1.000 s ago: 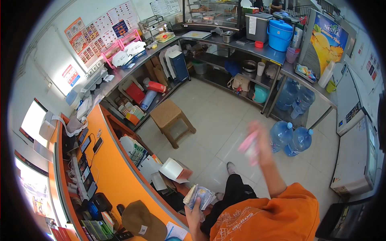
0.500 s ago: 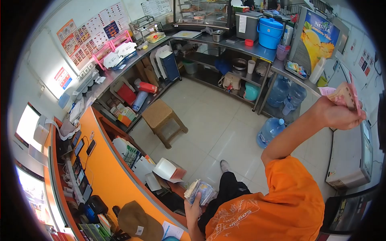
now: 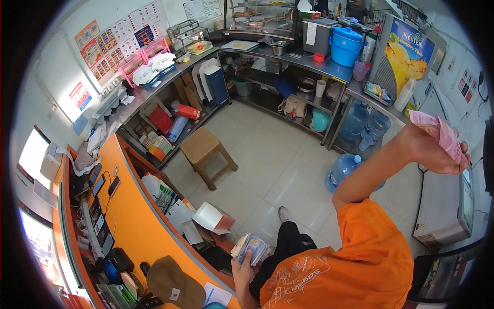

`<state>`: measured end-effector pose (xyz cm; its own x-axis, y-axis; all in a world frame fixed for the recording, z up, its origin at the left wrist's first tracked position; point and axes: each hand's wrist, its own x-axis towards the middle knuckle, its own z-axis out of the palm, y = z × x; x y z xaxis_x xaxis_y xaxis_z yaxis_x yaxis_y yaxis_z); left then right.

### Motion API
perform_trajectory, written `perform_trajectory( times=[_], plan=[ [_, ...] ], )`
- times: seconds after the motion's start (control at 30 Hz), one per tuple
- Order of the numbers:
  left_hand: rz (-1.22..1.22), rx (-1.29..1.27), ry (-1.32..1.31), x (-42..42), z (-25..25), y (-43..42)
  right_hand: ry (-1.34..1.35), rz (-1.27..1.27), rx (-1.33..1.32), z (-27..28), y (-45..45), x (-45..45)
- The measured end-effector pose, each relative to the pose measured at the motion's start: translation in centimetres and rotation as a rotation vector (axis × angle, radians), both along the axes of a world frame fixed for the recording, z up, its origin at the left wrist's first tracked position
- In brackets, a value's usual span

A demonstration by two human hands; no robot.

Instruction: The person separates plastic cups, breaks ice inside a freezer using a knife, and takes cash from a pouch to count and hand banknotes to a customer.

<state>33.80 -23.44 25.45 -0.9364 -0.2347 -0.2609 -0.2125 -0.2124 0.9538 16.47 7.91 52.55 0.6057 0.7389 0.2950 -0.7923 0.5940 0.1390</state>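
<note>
My left hand [image 3: 243,272] is low at the bottom middle, closed around a thick stack of banknotes [image 3: 251,248] with blue and pale bills fanned at the top. The thumb presses on the face of the stack. Raised at the right side, my right hand [image 3: 432,150] grips a few pink banknotes [image 3: 446,138], which stick up between the fingers and fold over. Part of the right fingers is hidden behind the bills. Close to the left hand is an open white and red box [image 3: 213,217] on a shelf under the orange counter [image 3: 135,206].
A brown stool [image 3: 207,149] stands on the tiled floor, and a large water bottle [image 3: 342,170] is near my right arm. Phones [image 3: 114,186] and a brown cap [image 3: 175,283] lie on the orange counter. A blue bucket [image 3: 346,45] stands on the steel counter at the back.
The pink banknotes in my right hand have turned and now show more of their flat faces. My left hand keeps its stack, and the view has shifted slightly.
</note>
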Motion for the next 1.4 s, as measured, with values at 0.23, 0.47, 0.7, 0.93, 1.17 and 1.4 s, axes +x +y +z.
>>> perform_trajectory(
  times=[0.23, 0.47, 0.7, 0.93, 1.17, 1.4],
  plan=[
    [0.023, 0.010, -0.011, 0.3, -0.2, 0.2, -0.043, 0.033, -0.020, 0.3, -1.0, 0.4],
    [0.060, 0.047, -0.001, 0.8, -0.8, 0.3, -0.033, 0.148, 0.069, -0.1, -1.1, 0.7],
    [0.082, -0.008, 0.047, 1.0, -1.9, 0.1, -0.151, 0.064, 0.036, -0.6, -1.9, 0.4],
    [0.061, -0.008, -0.020, 0.8, -0.4, 0.4, -0.144, 0.093, 0.160, -1.9, -1.2, -0.3],
    [0.050, -0.009, -0.034, 0.8, -0.8, 0.2, -0.198, 0.210, 0.114, -2.2, -3.4, -0.8],
    [0.052, -0.036, -0.074, 1.0, -1.3, 0.0, -0.243, 0.221, 0.112, -3.4, -4.0, -1.6]
  ],
)
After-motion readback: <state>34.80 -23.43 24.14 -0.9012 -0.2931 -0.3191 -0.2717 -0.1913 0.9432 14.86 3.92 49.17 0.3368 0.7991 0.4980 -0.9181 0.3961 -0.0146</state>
